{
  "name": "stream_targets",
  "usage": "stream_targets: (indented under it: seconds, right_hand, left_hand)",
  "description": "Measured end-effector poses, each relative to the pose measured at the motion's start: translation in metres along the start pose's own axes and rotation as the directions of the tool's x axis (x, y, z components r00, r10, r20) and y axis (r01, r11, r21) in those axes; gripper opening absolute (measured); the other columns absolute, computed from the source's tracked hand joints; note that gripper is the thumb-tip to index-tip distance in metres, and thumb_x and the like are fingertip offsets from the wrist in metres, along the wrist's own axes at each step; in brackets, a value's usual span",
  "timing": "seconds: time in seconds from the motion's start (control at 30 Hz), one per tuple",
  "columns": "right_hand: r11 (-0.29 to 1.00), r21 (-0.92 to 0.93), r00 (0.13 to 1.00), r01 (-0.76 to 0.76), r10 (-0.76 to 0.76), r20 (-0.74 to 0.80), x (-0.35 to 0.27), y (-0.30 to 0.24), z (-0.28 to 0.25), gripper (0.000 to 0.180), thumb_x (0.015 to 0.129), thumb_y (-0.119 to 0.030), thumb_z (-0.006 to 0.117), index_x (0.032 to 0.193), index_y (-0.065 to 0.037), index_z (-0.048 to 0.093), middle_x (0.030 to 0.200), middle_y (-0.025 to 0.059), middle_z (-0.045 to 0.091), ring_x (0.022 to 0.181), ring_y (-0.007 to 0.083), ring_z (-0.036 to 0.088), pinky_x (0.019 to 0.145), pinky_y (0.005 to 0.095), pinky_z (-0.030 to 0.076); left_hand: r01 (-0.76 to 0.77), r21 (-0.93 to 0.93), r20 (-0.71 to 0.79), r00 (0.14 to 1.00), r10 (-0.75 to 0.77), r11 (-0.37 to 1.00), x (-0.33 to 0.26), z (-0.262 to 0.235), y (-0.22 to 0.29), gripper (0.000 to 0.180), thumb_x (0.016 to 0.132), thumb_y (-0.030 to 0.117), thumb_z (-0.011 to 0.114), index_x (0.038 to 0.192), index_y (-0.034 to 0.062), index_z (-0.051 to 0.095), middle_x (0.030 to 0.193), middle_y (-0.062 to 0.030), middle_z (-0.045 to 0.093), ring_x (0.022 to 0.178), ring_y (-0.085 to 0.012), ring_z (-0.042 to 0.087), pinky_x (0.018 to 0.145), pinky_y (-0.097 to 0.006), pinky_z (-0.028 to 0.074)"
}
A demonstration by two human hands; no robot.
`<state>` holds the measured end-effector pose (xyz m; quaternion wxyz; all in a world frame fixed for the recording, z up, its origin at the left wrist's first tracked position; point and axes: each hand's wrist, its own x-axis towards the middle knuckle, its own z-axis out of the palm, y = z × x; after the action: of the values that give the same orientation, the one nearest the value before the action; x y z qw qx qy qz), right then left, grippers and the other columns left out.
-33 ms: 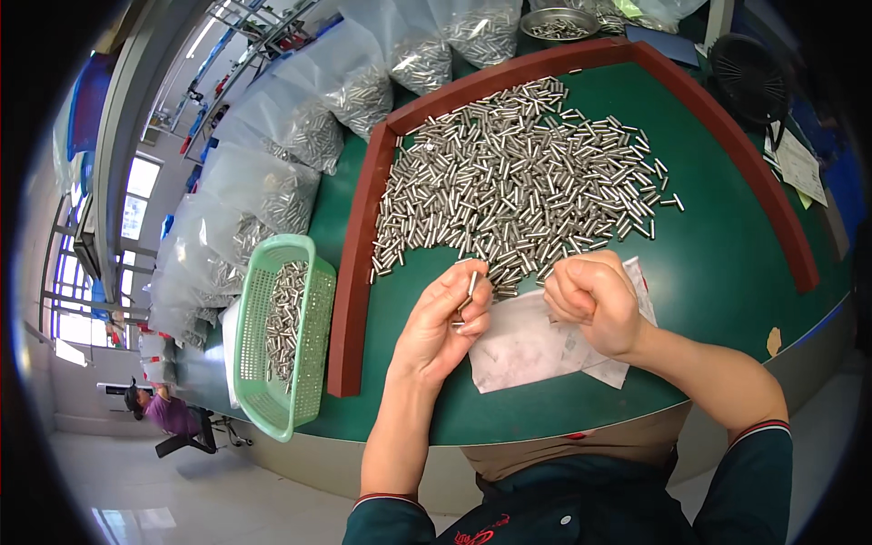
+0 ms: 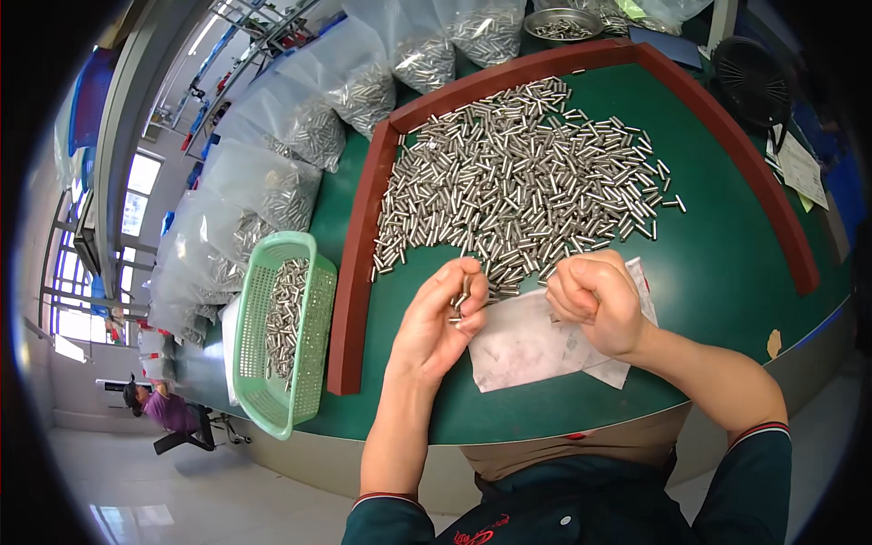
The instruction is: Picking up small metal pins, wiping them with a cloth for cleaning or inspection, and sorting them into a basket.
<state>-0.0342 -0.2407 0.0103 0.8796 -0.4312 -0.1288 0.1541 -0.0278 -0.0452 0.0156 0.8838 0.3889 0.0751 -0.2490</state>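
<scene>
My left hand is closed around a few short metal pins, with the thumb and curled fingers pressed against them. To its right, my right hand forms a loose fist over a white cloth; whatever lies inside it, if anything, is hidden. Just beyond both hands a wide heap of shiny metal pins spreads over the green tabletop. The cloth lies flat and creased below the heap, with grey smudges on it.
A dark red wooden frame borders the heap. Left of it stands a green plastic basket partly filled with pins. Clear bags of pins line the far left edge. A metal bowl, a black fan and a seated person are farther off.
In my left hand, the pin that stood up between thumb and forefinger now sits lower and more hidden among the fingers. My right hand has hardly moved.
</scene>
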Motion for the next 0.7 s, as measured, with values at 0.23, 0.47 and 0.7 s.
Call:
stream_targets:
  seconds: [0.23,0.47,0.7]
  right_hand:
    - [1.0,-0.014,1.0,0.021,-0.021,0.018,0.002,0.0,0.0,0.037,0.08,-0.02,0.037,0.046,-0.01,0.026,0.041,-0.0011,0.025,0.039,0.0078,0.019,0.039,0.0242,0.016]
    - [1.0,-0.005,1.0,-0.004,0.004,0.001,0.003,-0.001,0.0,0.037,0.08,-0.02,0.036,0.046,-0.01,0.026,0.041,-0.0011,0.025,0.039,0.0079,0.019,0.039,0.0244,0.017]
    - [1.0,0.006,1.0,-0.002,0.002,0.005,0.0,-0.002,-0.004,0.036,0.081,-0.018,0.035,0.047,-0.009,0.026,0.042,-0.0011,0.027,0.04,0.0078,0.02,0.04,0.0241,0.018]
  left_hand:
    - [-0.113,0.744,-0.153,0.931,0.332,0.659,-0.003,-0.008,0.017,0.019,0.085,0.017,0.053,0.072,0.0022,0.053,0.051,0.0062,0.036,0.045,-0.0046,0.03,0.044,-0.018,0.025]
    - [0.093,0.996,-0.081,0.925,0.37,-0.015,-0.002,-0.005,0.011,0.012,0.073,0.007,0.063,0.078,-0.0005,0.055,0.048,0.0053,0.038,0.048,-0.0013,0.032,0.043,-0.02,0.028]
    - [-0.035,0.321,0.079,0.997,0.01,0.946,0.0,-0.017,0.017,0.006,0.084,0.011,0.054,0.084,0.0057,0.052,0.068,-0.0009,0.048,0.05,-0.0037,0.03,0.046,-0.017,0.025]
